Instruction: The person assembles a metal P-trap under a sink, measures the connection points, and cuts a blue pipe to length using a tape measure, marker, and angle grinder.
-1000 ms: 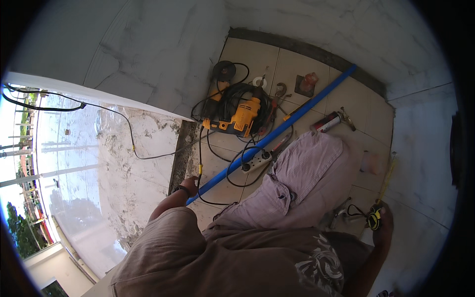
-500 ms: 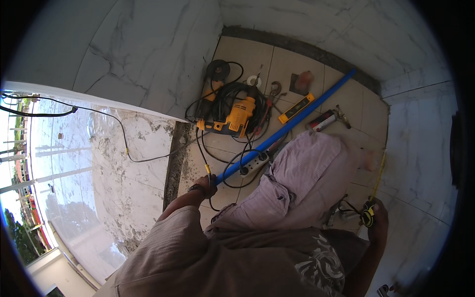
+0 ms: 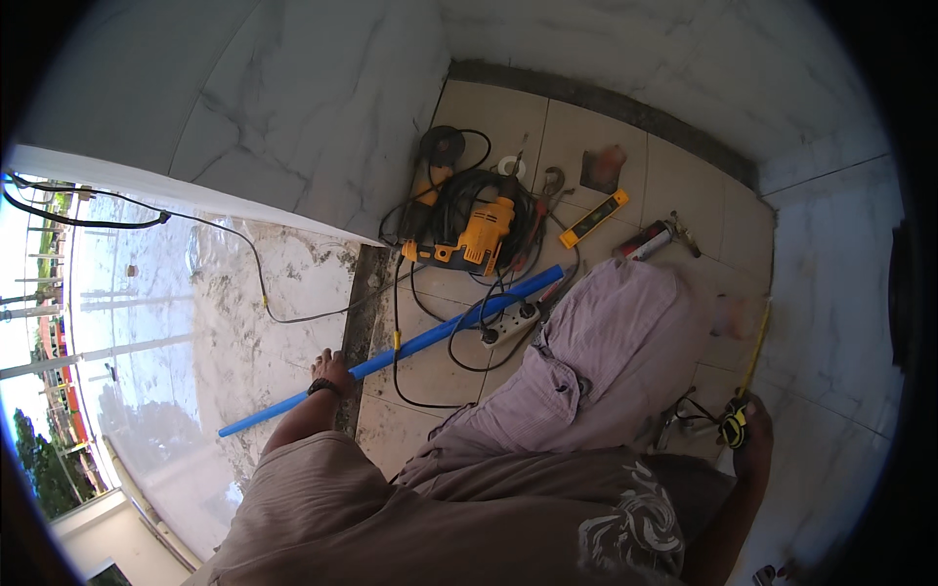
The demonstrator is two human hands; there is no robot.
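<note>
A long blue pipe [image 3: 435,335] lies slantwise from the tiled floor, across the dark sill, to the pale rough floor at left. My left hand [image 3: 333,367], with a dark band on its wrist, is over the pipe near the sill. Its fingers look spread and not wrapped round the pipe, though contact is hard to judge. At right, my right hand [image 3: 755,439] is closed round a black and yellow tape measure [image 3: 733,426]. The tape's yellow blade [image 3: 758,349] runs out forward along the right-hand wall.
An orange drill [image 3: 481,237] and an angle grinder [image 3: 430,176] lie among coiled black cables. Near them are a wrench [image 3: 552,183], a yellow spirit level [image 3: 594,219] and a caulking gun [image 3: 650,239]. A white power strip [image 3: 510,324] lies beside my leg. Marble-patterned walls [image 3: 313,107] enclose the floor.
The blue pipe has slid left and toward me, over the sill and past my left hand. That hand has moved left and loosened from the pipe's end. My right hand stays with the tape measure.
</note>
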